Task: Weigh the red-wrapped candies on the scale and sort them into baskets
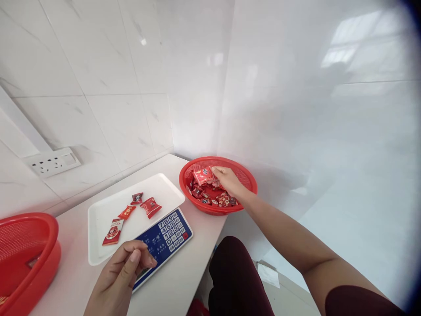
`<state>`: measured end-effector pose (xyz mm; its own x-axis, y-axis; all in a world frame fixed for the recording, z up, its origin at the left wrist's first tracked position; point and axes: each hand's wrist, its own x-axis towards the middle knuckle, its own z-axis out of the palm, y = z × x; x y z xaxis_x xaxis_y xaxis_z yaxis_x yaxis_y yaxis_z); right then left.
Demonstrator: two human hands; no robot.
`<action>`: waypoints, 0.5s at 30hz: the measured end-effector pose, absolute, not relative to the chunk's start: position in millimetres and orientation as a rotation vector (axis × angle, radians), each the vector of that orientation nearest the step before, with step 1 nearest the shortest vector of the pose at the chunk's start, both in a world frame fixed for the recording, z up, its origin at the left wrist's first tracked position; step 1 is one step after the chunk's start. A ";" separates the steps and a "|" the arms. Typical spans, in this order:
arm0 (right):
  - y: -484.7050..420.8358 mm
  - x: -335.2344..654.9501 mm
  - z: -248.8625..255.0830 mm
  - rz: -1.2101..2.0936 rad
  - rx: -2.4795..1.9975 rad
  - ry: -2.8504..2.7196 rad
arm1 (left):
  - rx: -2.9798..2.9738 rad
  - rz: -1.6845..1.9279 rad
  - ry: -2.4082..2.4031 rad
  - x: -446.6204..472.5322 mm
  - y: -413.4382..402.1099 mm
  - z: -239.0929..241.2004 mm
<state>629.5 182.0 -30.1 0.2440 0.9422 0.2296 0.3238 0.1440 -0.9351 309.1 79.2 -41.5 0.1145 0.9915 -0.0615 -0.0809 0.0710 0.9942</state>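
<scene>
My right hand (227,179) is closed on the edge of a red snack packet (203,175), held over the red plastic basket (251,182) by the wall. Below it in the basket lie several more small red wrapped packets (224,199). My left hand (126,265) hovers in front of the scale's blue keypad panel (161,241), its fingers curled in against the thumb with nothing visible in them. On the white scale tray (98,219) lie a red and white packet (112,231), an orange-red one (126,212), a dark red one (137,198) and a red one (151,207).
Another red basket (49,232) stands at the left edge of the white table (184,272), with a few items low inside. A socket strip (54,162) is fixed to the tiled wall. My knee (235,272) is beside the table's right edge.
</scene>
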 end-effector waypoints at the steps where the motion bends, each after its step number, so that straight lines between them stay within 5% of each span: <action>1: 185.5 641.5 -31.3 0.773 -1.393 -1.251 | 1.147 1.119 1.100 308.6 80.0 -42.1; 9: 188.8 695.3 -68.7 0.717 -2.085 -2.125 | 1.126 1.117 1.086 305.9 84.0 -44.4; 15: 191.1 681.1 -76.9 0.662 -2.190 -2.330 | 1.135 1.124 1.098 304.9 84.4 -45.9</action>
<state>681.1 191.1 -76.9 -0.0962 0.9282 -0.3594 0.9784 0.0220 -0.2053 304.9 84.4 -45.9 0.1067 0.9920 -0.0672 -0.0899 0.0769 0.9930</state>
